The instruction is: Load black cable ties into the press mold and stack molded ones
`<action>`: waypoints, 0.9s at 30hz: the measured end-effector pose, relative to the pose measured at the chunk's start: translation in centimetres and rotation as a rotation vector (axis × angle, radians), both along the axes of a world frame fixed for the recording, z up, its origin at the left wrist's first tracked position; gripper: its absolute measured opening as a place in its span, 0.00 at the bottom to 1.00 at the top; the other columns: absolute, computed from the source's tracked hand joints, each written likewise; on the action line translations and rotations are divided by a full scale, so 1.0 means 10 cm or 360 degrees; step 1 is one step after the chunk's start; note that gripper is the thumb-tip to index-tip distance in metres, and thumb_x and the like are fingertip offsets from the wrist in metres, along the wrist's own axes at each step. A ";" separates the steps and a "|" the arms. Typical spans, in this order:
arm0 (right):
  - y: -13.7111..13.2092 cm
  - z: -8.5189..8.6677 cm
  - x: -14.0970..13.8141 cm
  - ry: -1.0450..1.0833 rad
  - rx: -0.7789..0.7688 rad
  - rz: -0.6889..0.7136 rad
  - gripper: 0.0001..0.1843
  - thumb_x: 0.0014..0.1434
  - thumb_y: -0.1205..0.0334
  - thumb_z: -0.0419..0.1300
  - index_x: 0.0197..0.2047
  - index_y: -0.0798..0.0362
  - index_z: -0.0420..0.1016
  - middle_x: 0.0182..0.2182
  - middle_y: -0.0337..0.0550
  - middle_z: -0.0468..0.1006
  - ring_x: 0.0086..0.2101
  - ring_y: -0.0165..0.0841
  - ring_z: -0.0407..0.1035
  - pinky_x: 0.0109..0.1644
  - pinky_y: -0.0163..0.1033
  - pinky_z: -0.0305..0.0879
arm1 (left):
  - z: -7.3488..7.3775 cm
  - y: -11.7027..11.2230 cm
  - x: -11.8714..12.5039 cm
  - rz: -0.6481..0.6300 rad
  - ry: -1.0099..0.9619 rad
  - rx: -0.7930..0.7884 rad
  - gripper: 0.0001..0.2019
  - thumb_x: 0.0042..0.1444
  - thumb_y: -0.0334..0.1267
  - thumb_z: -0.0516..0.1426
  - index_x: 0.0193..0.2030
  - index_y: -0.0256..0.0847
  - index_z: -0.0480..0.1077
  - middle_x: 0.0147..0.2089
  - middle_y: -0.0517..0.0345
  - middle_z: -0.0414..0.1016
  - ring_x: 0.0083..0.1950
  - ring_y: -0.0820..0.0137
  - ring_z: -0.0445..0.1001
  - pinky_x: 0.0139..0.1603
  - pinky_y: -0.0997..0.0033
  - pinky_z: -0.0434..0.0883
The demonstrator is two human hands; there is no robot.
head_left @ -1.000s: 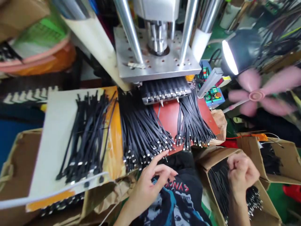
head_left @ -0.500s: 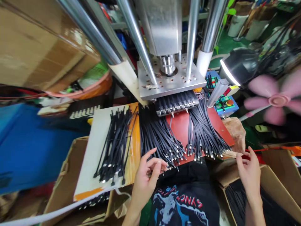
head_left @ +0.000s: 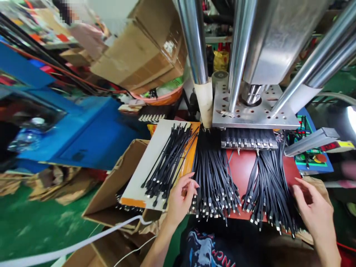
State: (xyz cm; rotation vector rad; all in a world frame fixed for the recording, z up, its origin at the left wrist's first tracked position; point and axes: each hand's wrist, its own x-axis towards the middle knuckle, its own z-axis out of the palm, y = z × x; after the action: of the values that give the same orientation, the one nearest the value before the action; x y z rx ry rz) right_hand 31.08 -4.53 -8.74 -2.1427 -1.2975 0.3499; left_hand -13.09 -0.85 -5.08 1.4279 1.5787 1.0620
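Bundles of black flat cables with metal ends fan out on a red pad [head_left: 242, 168] under a metal press [head_left: 254, 107]. My left hand [head_left: 180, 199] rests at the left edge of the middle cable bundle [head_left: 213, 178], fingers loosely curled and apart, gripping nothing I can see. My right hand [head_left: 315, 213] lies open with fingers stretched toward the right cable bundle [head_left: 268, 187], fingertips at its right edge. A third cable bundle [head_left: 169, 165] lies on a white and orange board [head_left: 147, 176] to the left.
A row of cables sits clamped in the fixture [head_left: 249, 140] under the press plate. An open cardboard box [head_left: 111, 194] sits below the board. A blue machine [head_left: 83, 137] stands left, a control panel [head_left: 311, 157] right. Another person [head_left: 80, 26] is far back left.
The view swung left and up. My right hand rose from the box at lower right, unclenched, and reached the right bundle. My left hand shifted to the middle bundle's left edge.
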 end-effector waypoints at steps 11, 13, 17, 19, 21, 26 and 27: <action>0.14 -0.06 0.00 0.0091 -0.0163 -0.0008 0.31 0.63 0.33 0.57 0.49 0.49 0.86 0.39 0.48 0.87 0.32 0.44 0.77 0.40 0.47 0.73 | -0.17 0.12 -0.08 0.0294 -0.0101 0.0032 0.17 0.67 0.48 0.60 0.52 0.37 0.75 0.34 0.57 0.78 0.32 0.67 0.78 0.35 0.69 0.78; 0.15 -0.02 -0.03 0.0118 -0.0170 0.0060 0.30 0.64 0.33 0.58 0.50 0.49 0.86 0.40 0.47 0.87 0.32 0.42 0.77 0.39 0.45 0.73 | -0.18 0.13 -0.10 0.0271 -0.0094 0.0036 0.17 0.67 0.48 0.60 0.53 0.37 0.75 0.34 0.56 0.78 0.32 0.67 0.78 0.35 0.69 0.78; 0.17 0.04 -0.02 0.0156 -0.0175 0.0129 0.30 0.65 0.34 0.57 0.51 0.49 0.85 0.40 0.46 0.87 0.32 0.40 0.78 0.35 0.41 0.73 | -0.17 0.15 -0.11 0.0264 -0.0071 0.0034 0.17 0.66 0.49 0.61 0.52 0.37 0.75 0.33 0.58 0.79 0.32 0.67 0.78 0.36 0.69 0.79; 0.19 0.05 0.00 0.0168 -0.0196 0.0166 0.30 0.65 0.35 0.57 0.51 0.49 0.85 0.39 0.45 0.87 0.33 0.40 0.78 0.35 0.41 0.73 | -0.17 0.16 -0.10 0.0279 -0.0058 0.0030 0.17 0.64 0.49 0.62 0.51 0.38 0.76 0.33 0.58 0.79 0.31 0.67 0.78 0.35 0.69 0.79; 0.21 0.05 0.01 0.0168 -0.0214 0.0200 0.29 0.66 0.35 0.57 0.51 0.49 0.84 0.38 0.45 0.86 0.34 0.41 0.78 0.38 0.42 0.74 | -0.16 0.17 -0.10 0.0295 -0.0045 0.0024 0.18 0.62 0.50 0.63 0.51 0.38 0.76 0.33 0.57 0.80 0.31 0.66 0.79 0.34 0.69 0.79; 0.31 0.20 -0.02 0.0070 -0.0117 0.0105 0.29 0.66 0.36 0.55 0.51 0.50 0.84 0.46 0.50 0.87 0.39 0.45 0.80 0.46 0.48 0.75 | -0.15 0.18 -0.10 0.0267 -0.0020 0.0025 0.19 0.63 0.51 0.62 0.51 0.38 0.76 0.33 0.57 0.80 0.31 0.66 0.79 0.33 0.69 0.79; 0.36 0.27 -0.05 0.0030 -0.0073 0.0107 0.29 0.67 0.37 0.54 0.53 0.50 0.83 0.48 0.50 0.86 0.41 0.45 0.80 0.48 0.49 0.75 | -0.15 0.18 -0.10 0.0255 -0.0011 0.0024 0.19 0.64 0.51 0.61 0.51 0.38 0.76 0.33 0.57 0.79 0.31 0.66 0.78 0.33 0.69 0.78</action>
State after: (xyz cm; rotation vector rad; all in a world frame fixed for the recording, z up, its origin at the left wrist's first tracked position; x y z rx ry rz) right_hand 30.53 -0.97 -6.05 -2.1320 -1.3653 0.4304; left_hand -14.06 0.95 -6.59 1.3239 1.7059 1.1721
